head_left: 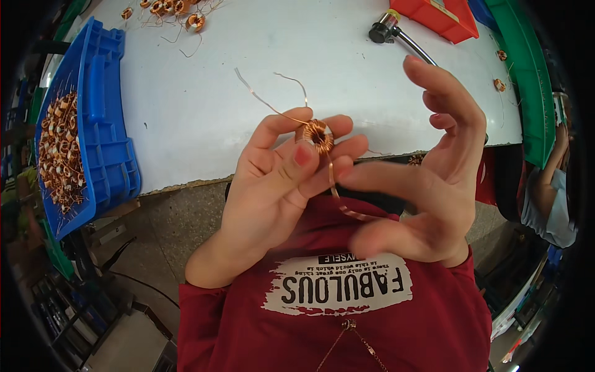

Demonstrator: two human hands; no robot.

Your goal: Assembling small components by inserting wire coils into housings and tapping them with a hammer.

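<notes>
A copper-wound toroidal coil is pinched between the thumb and fingers of my left hand, above the table's front edge. Two of its wire ends stick up and away over the tabletop. Another wire end hangs down from the coil toward my right hand. That hand is to the right with its fingers spread and nothing held between them. Its index finger points at the hanging wire, close to my left fingertips; whether it touches the wire I cannot tell. The right thumb and index finger are somewhat blurred.
A blue bin full of similar coils stands at the left. More loose coils lie at the far left of the white table. A black-headed mallet, a red tray and a green trough are at the right, near another person's arm.
</notes>
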